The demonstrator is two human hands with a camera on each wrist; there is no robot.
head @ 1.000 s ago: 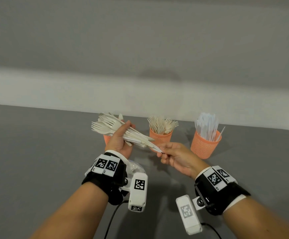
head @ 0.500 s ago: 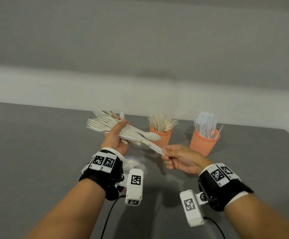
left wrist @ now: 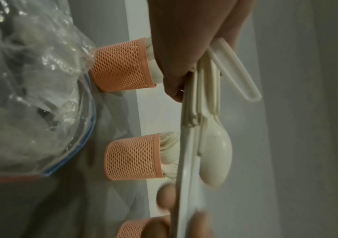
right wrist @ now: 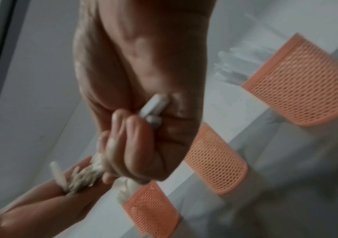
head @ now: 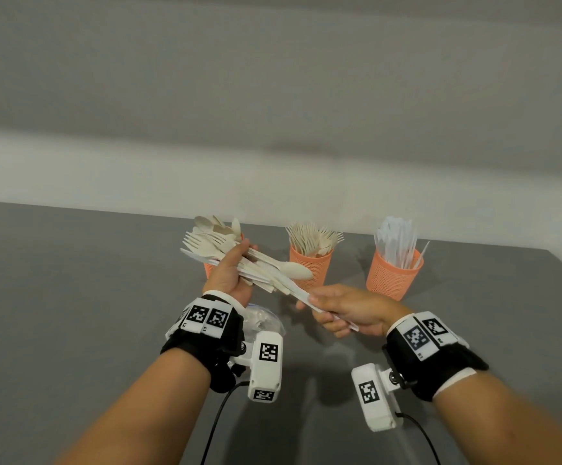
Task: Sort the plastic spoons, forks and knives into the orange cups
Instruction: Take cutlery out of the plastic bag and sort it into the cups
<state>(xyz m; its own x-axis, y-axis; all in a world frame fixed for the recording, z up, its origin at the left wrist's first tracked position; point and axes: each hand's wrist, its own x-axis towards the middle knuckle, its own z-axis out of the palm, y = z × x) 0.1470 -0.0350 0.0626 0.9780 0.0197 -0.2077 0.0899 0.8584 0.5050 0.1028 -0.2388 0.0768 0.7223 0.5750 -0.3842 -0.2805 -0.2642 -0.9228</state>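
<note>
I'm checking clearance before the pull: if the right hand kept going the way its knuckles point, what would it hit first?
Probably the left hand and its bundle of cutlery: the right hand points left along the knife it grips. Depth is unclear.

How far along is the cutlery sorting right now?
Well underway. All three cups already hold cutlery: spoons in the left cup, forks in the middle cup, white knives in the right cup. The left hand grips a mixed bundle; the right hand pulls one white piece from it. The bundle remains unsorted.
</note>
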